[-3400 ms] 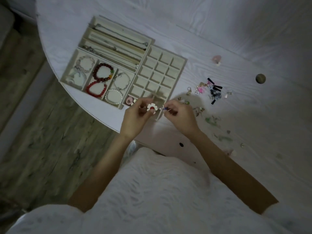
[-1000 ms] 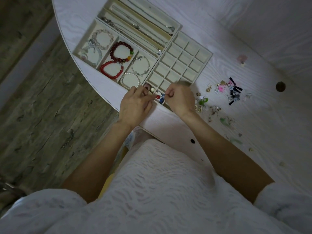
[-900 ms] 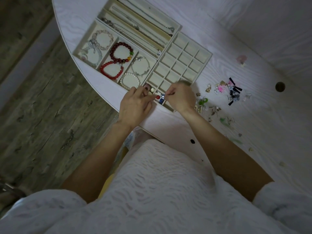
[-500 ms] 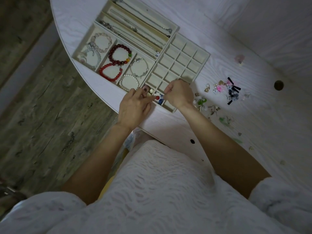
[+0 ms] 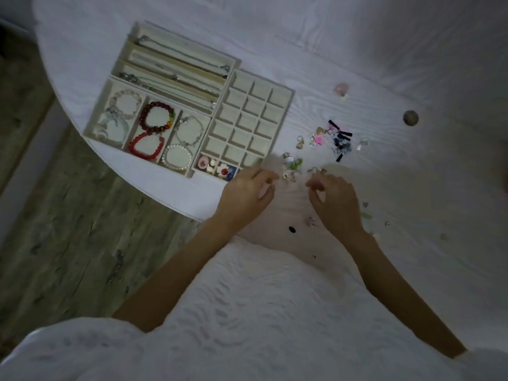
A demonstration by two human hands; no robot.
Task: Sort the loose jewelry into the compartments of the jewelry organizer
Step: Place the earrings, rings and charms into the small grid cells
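Note:
The beige jewelry organizer [image 5: 290, 92] lies on the white round table [image 5: 357, 50]. Its grid section has a pink ring [image 5: 203, 162], a white flower piece [image 5: 223, 169] and a blue piece [image 5: 231, 171] in the nearest row. My left hand [image 5: 244, 196] hovers at the grid's near right corner, fingers loosely curled, nothing in it. My right hand [image 5: 334, 200] is further right, thumb and forefinger bent just short of some small loose pieces [image 5: 316, 170]; I see nothing held. A green-and-silver cluster [image 5: 292, 165] lies between the hands.
Bracelets [image 5: 156, 116] fill the left compartments and chains [image 5: 178, 75] the long slots. A pink and black pile of jewelry [image 5: 335, 138] lies right of the tray, a pink piece [image 5: 341, 89] beyond it. Small bits [image 5: 367, 215] are scattered by my right wrist. A round hole [image 5: 410, 117] is in the tabletop.
Both hands have left the organizer's near compartments and moved right toward the loose pieces. The flower and blue pieces now lie in the tray, uncovered.

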